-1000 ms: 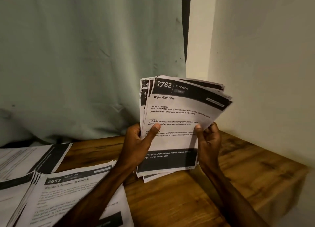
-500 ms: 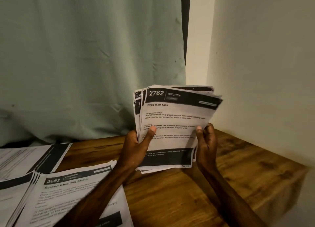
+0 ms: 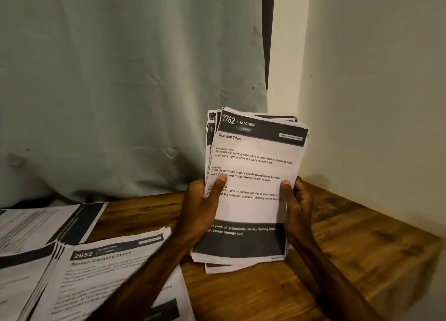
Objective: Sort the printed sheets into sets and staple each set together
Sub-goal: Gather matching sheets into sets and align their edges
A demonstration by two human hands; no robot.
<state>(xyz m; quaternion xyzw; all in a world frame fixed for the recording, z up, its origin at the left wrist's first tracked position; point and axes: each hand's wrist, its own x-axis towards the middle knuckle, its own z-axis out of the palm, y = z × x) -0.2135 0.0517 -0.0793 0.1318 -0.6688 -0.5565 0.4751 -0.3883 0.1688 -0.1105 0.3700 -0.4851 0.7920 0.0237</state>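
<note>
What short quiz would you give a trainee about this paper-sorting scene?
1. True or false: the left hand and the right hand both grip the stack.
2. The heading on the front of the stack reads: A) 2652 Bedroom B) 2762 Kitchen C) 2700 Bathroom.
3. Fill the gap: the "Screen Cleaning Check" sheet lies on the ____.

Key: 1 true; 2 B; 3 table.
</note>
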